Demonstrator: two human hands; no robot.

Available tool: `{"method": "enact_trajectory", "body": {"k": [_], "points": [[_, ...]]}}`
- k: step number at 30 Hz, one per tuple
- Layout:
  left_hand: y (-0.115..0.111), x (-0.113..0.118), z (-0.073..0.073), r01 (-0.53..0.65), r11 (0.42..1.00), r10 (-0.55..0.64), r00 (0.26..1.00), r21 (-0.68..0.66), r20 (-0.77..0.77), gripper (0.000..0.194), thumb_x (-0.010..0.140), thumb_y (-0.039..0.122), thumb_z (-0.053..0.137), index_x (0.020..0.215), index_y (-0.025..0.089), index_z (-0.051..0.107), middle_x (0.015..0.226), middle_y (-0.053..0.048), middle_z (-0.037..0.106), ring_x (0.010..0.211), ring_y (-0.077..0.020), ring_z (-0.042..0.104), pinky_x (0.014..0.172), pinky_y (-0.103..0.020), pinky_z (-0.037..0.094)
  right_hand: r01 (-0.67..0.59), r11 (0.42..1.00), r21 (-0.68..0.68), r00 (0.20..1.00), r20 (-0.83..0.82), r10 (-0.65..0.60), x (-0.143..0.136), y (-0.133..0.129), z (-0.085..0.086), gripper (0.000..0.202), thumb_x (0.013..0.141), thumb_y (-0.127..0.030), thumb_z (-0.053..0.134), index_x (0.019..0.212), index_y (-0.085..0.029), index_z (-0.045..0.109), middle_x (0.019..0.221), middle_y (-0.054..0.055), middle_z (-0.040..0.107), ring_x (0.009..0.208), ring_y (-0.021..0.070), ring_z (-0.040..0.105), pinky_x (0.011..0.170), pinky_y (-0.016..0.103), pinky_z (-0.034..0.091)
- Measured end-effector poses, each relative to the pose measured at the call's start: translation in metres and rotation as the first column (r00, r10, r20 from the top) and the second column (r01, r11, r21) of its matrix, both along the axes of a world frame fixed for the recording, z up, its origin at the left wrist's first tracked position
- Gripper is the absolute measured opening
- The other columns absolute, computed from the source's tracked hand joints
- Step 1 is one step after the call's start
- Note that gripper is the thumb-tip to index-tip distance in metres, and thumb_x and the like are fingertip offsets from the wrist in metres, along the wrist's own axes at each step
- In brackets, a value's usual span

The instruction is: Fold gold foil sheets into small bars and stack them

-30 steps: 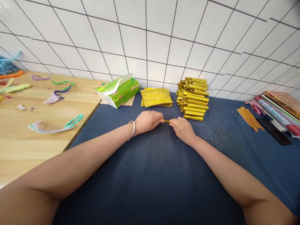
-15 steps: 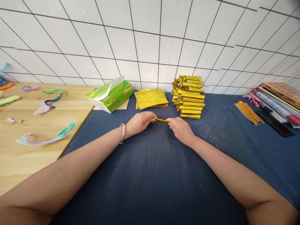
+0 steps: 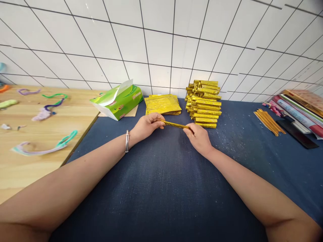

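Note:
A narrow strip of folded gold paper (image 3: 175,124) is stretched between my two hands above the dark blue cloth. My left hand (image 3: 148,127), with a silver bangle at the wrist, pinches its left end. The right end is pinched by my right hand (image 3: 199,136). Just behind my hands lies a flat stack of gold sheets (image 3: 163,104). A tall pile of folded gold strips (image 3: 205,103) stands behind my right hand, against the tiled wall.
A green tissue packet (image 3: 123,102) lies at the back left. Colourful fuzzy pieces lie on the wooden surface (image 3: 83,116) at the left. At the right are brown strips (image 3: 269,121), a black flat case (image 3: 297,133) and stacked books (image 3: 302,109).
My hands have moved apart along the gold strip, so more of it shows between them. My left hand has shifted slightly left, my right hand slightly right.

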State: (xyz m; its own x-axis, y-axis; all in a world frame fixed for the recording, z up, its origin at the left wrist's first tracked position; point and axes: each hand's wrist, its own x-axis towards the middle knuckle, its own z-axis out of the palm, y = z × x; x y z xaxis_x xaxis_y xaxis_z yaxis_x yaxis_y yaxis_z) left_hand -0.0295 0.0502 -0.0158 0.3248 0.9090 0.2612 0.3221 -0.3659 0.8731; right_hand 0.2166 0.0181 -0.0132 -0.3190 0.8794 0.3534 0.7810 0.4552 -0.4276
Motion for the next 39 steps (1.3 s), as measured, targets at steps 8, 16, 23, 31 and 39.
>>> {"method": "enact_trajectory", "body": {"k": [8,16,23,31,39], "points": [[0.006,-0.004,-0.006,-0.107,0.989,0.114,0.991,0.098,-0.068,0.013,0.077,0.029,0.062,0.082,0.018,0.064,0.083,0.0,0.063,0.079,-0.0129,0.055,0.075,-0.026,0.043,-0.082,0.994,0.071,0.996,0.032,0.08,0.001,0.001,-0.002,0.027,0.095,-0.032,0.036,0.088,-0.02,0.059,0.081,0.003,0.061,0.079,0.0162,0.053,0.073,0.027,0.036],[0.005,-0.006,-0.006,-0.074,0.992,0.096,0.97,0.107,-0.221,0.012,0.079,0.029,0.058,0.08,0.018,0.062,0.078,0.002,0.062,0.074,-0.0119,0.055,0.071,-0.025,0.042,-0.071,0.99,0.124,0.986,0.157,0.051,0.002,0.001,-0.002,0.032,0.094,-0.036,0.037,0.075,-0.02,0.056,0.068,0.001,0.056,0.069,0.016,0.049,0.067,0.027,0.033],[0.003,-0.005,-0.001,-0.018,0.988,0.059,0.961,0.151,-0.269,0.014,0.083,0.03,0.053,0.081,0.017,0.057,0.076,0.001,0.058,0.071,-0.011,0.052,0.066,-0.023,0.042,-0.068,0.993,0.099,0.995,0.082,0.06,0.003,0.004,0.0,0.032,0.095,-0.034,0.034,0.075,-0.02,0.055,0.07,0.002,0.057,0.07,0.0165,0.049,0.066,0.027,0.034],[-0.003,0.004,0.002,0.194,0.916,-0.04,0.916,0.351,-0.4,0.017,0.088,0.031,0.05,0.089,0.018,0.062,0.085,-0.003,0.061,0.083,-0.0141,0.055,0.078,-0.027,0.043,-0.172,0.977,0.127,0.979,0.135,0.155,0.0,0.002,0.0,0.033,0.096,-0.034,0.032,0.086,-0.018,0.059,0.077,0.004,0.059,0.076,0.0176,0.05,0.074,0.03,0.037],[-0.013,0.012,0.005,0.233,0.875,0.026,0.853,0.424,-0.521,0.02,0.09,0.028,0.047,0.08,0.016,0.059,0.075,-0.003,0.056,0.075,-0.0143,0.052,0.071,-0.026,0.04,-0.139,0.975,0.171,0.984,0.138,0.116,-0.004,0.0,0.001,0.03,0.091,-0.035,0.044,0.112,-0.017,0.056,0.101,0.01,0.062,0.093,0.0228,0.051,0.085,0.037,0.037]]}}
